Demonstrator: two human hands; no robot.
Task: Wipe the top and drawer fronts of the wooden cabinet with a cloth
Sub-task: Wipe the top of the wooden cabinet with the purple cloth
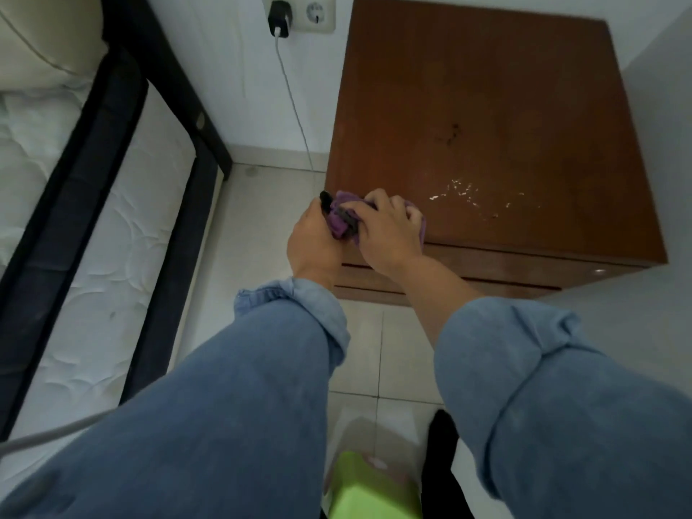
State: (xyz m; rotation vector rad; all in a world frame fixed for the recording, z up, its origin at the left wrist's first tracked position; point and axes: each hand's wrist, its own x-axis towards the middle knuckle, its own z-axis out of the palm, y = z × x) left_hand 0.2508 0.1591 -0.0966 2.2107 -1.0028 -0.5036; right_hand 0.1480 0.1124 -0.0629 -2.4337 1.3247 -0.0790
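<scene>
Both the left hand and right hand grip the purple cloth at the wooden cabinet's lower-left corner; white specks and drawer fronts look unwiped.

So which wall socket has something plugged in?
The left socket: a black charger with a white cable fills it. The right socket is bare.

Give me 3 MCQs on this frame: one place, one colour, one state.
1. Where is the cloth?
A. front-left corner of the cabinet top
B. on the bed
C. on the floor

2. What colour is the cloth?
A. green
B. purple
C. white

3. How do the hands stand?
A. both hang idle
B. one opens a drawer
C. both grip the cloth

Key: 1 A, it is bunched at that corner; 2 B, its folds are purple; 3 C, the left hand and right hand curl round it.
</scene>
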